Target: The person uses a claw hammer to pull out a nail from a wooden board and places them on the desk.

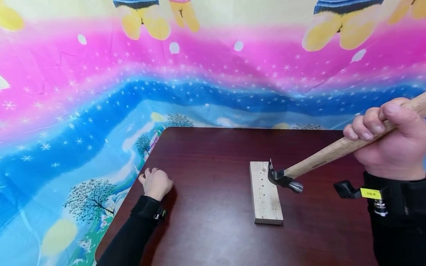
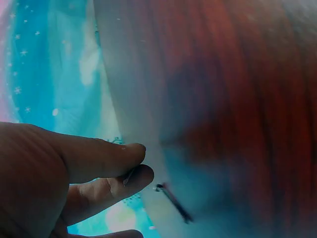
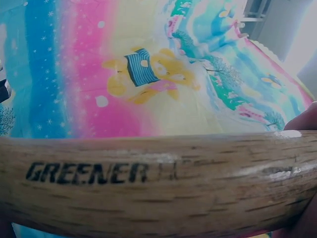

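Note:
My right hand (image 1: 396,136) grips the wooden handle of a claw hammer (image 1: 332,157), its dark metal head in front of the right side of a pale wooden board (image 1: 266,208). Dark spots run down the board; whether they are holes or nail heads I cannot tell. In the right wrist view the hammer handle (image 3: 208,188) fills the lower part, lettered "GREENER". Near the table's left edge is my left hand (image 1: 158,183). In the left wrist view its thumb and index finger (image 2: 106,158) lie close together, just beside a small dark nail (image 2: 173,204) on the table.
The dark red-brown table (image 1: 206,236) has a rounded far left corner. A printed cloth (image 1: 213,74) in pink, blue and yellow hangs behind it and down its left side. A black wrist camera (image 1: 347,189) sticks out from the right sleeve.

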Action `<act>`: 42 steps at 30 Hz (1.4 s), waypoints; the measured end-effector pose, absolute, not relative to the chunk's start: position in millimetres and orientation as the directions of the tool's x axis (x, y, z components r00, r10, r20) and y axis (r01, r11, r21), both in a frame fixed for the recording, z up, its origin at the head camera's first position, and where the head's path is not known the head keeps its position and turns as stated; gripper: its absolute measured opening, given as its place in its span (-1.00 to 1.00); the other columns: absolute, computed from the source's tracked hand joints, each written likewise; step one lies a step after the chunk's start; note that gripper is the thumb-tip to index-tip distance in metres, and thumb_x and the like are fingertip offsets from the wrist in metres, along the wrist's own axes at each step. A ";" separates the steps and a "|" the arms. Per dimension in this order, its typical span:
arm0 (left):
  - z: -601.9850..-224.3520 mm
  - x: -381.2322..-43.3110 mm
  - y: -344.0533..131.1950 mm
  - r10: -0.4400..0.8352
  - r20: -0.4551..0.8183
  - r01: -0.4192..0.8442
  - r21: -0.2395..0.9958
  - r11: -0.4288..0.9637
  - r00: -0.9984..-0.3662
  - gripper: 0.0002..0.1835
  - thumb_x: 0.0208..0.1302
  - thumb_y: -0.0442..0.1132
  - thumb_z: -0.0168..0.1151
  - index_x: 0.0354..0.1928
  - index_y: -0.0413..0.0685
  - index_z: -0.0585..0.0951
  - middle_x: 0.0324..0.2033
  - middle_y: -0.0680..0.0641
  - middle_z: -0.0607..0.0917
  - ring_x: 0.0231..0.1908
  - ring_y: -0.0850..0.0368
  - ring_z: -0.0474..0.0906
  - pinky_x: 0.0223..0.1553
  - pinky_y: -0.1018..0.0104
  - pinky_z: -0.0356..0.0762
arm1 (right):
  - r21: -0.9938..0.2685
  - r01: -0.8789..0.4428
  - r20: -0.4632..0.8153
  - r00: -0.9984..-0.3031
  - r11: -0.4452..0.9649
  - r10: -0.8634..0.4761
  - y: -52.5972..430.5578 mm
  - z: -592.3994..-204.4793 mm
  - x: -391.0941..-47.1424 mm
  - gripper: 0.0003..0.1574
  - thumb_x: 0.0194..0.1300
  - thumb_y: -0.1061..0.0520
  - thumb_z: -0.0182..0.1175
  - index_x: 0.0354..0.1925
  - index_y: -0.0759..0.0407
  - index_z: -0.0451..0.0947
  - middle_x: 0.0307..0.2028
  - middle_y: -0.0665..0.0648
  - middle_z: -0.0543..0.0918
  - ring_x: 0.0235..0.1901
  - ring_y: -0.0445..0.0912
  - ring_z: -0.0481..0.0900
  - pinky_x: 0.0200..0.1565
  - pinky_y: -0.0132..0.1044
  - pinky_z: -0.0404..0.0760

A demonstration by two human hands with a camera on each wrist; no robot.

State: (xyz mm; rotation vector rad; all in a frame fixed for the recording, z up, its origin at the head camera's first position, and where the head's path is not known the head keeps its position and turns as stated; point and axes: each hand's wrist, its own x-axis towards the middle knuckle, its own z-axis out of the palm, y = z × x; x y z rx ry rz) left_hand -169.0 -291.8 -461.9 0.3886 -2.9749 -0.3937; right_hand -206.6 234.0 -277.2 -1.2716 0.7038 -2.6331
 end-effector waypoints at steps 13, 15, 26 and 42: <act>-471.4 -172.2 -289.8 -0.248 0.121 -0.213 0.243 0.946 -0.961 -0.58 0.25 -0.27 0.20 -0.80 -0.02 0.48 -0.25 -0.33 0.51 0.13 -0.46 0.17 0.11 -0.36 -0.10 | -0.523 -0.235 0.707 -0.656 -0.819 -0.263 235.1 -276.4 -197.8 -0.56 0.44 0.34 -0.34 -0.61 0.11 0.00 -0.64 0.10 0.20 -0.61 -0.01 0.19 -0.47 -0.18 0.10; -470.9 -175.4 -285.4 -0.240 0.131 -0.205 0.233 0.951 -0.962 -0.57 0.27 -0.24 0.20 -0.79 -0.03 0.48 -0.28 -0.31 0.49 0.07 -0.43 0.19 0.09 -0.34 -0.09 | -0.519 -0.240 0.709 -0.656 -0.820 -0.257 237.7 -275.2 -195.8 -0.56 0.44 0.34 -0.33 -0.62 0.12 0.01 -0.64 0.11 0.20 -0.61 0.00 0.19 -0.47 -0.18 0.09; -463.1 -171.1 -279.2 -0.220 0.150 -0.184 0.220 0.958 -0.964 -0.66 0.33 -0.12 0.22 -0.39 -0.32 0.66 0.00 -0.56 0.42 0.22 -0.58 0.05 0.17 -0.45 -0.19 | -0.462 -0.200 0.685 -0.699 -0.864 -0.204 230.1 -270.1 -188.6 -0.55 0.44 0.34 -0.36 -0.64 0.19 0.06 -0.68 0.14 0.19 -0.65 0.02 0.20 -0.53 -0.13 0.11; -368.9 -197.2 -172.0 0.260 0.612 0.559 0.367 0.744 -0.747 0.20 0.15 0.63 -0.13 0.60 0.13 -0.30 0.53 -0.07 -0.50 0.48 -0.11 -0.59 0.30 -0.43 -0.26 | -0.526 -0.313 0.686 -0.705 -0.791 -0.177 223.7 -266.8 -185.6 -0.58 0.44 0.39 -0.30 -0.60 0.22 0.10 -0.69 0.10 0.16 -0.67 -0.02 0.16 -0.54 -0.14 0.11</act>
